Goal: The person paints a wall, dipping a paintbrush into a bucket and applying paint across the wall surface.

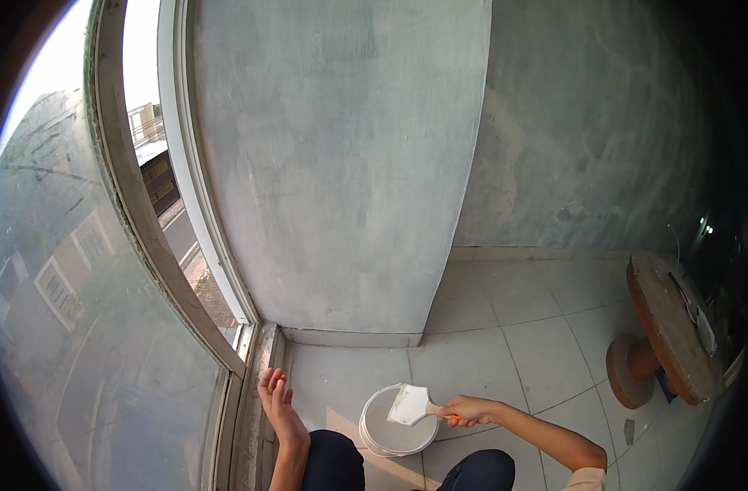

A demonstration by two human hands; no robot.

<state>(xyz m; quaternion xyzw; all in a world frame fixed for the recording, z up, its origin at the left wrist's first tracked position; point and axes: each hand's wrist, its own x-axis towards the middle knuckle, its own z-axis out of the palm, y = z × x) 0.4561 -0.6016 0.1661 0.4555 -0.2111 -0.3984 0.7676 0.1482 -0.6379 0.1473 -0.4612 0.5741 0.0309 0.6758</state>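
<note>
In my right hand point(469, 411) is a wide paintbrush point(410, 406), gripped by its orange and wood-coloured handle. Its broad white head lies over the opening of a round white bucket point(366, 434), bristle end to the left. Whether the bristles touch what is inside cannot be made out. The bucket stands on the tiled floor in front of my knees and looks whitish inside. My left hand point(282, 407) is raised beside the window sill, holding nothing, its fingers loosely bent and apart.
A grey, streaky wall column point(341, 164) rises ahead, with another grey wall point(587, 139) set further back on the right. Along the left runs a window frame point(157, 237) with a dusty glass pane point(87, 327). A brown spool-shaped table point(664, 331) lies tipped at the right.
</note>
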